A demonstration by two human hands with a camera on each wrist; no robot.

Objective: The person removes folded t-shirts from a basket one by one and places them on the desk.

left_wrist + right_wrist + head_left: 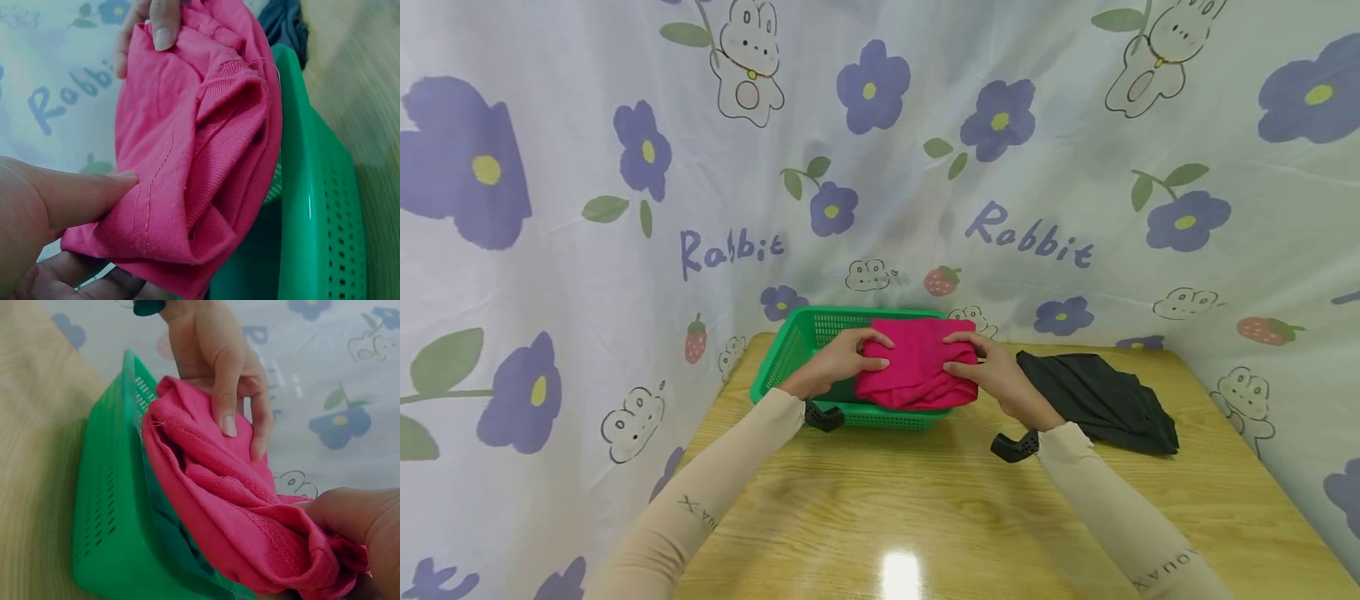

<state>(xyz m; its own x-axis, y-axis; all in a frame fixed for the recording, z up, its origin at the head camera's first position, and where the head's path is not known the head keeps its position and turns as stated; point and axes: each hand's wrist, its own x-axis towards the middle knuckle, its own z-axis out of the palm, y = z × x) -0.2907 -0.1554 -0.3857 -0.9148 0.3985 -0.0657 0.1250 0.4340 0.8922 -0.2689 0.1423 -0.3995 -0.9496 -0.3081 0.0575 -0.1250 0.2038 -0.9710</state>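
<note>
A folded bright pink garment (917,362), with stitched hems and layered edges, is held up over the green basket (767,367). My left hand (835,362) pinches its left end, thumb on the near face and fingers behind, as the left wrist view shows. At the opposite end my right hand (1003,375) grips it the same way, and its thumb (350,512) presses on the cloth in the right wrist view. Dark cloth (169,525) lies inside the basket, mostly hidden beneath the pink garment. Which kind of garment the pink one is, I cannot tell.
A black piece of clothing (1101,400) lies crumpled on the wooden table (880,500), right of the basket. Behind and at both sides hangs a white curtain (910,208) printed with flowers and rabbits. Black wrist mounts (1015,447) stick out below both hands.
</note>
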